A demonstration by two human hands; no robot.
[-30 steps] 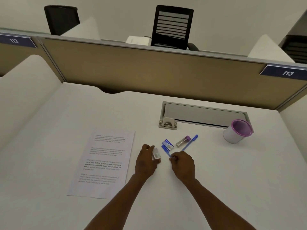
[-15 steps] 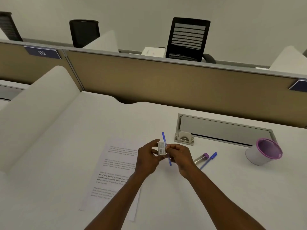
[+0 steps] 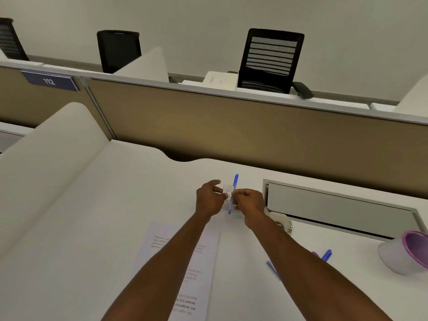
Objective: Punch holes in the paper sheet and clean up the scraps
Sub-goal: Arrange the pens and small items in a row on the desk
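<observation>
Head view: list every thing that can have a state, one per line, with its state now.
left hand: raised, pinching a small white box
right hand: raised, holding a blue pen against the box
paper sheet: flat on the desk, partly under the arms
hole punch: on the desk, untouched
purple-rimmed cup: tilted in view, contents not visible
second blue pen: lying on the desk

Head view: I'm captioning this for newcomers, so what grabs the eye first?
Mid-desk, the left hand and right hand pinch a small white box, with a blue pen upright in the right hand. The printed paper sheet lies under the forearms; a purple-rimmed cup stands far right.
</observation>
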